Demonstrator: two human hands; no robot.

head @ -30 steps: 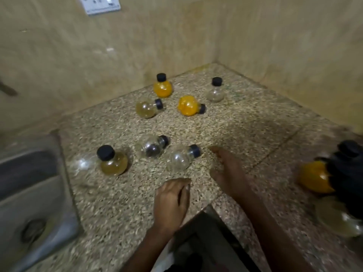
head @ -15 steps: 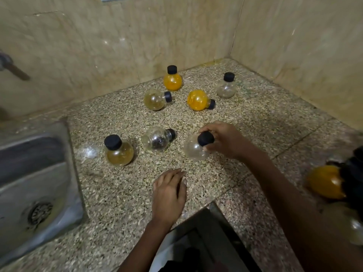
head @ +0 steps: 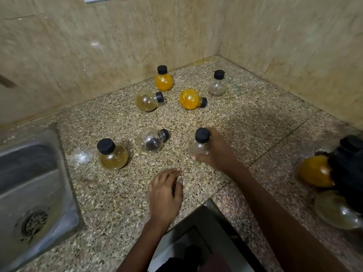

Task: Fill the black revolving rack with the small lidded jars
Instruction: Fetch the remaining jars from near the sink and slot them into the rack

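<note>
Gripping a clear jar [head: 198, 148] by its round body, the right hand [head: 216, 152] holds it upright, black lid on top, near the middle of the speckled counter [head: 255, 114], while the left hand [head: 165, 195] lies flat and released on the stone near the front edge. Six more lidded jars are on the counter: an amber jar [head: 112, 155] upright beside the sink [head: 29, 193], a clear tipped jar [head: 152, 141] just left of the held one, and four further back toward the wall corner. At the right edge the black rack [head: 347, 173] holds an orange jar [head: 315, 171] and a pale jar [head: 337, 210].
</note>
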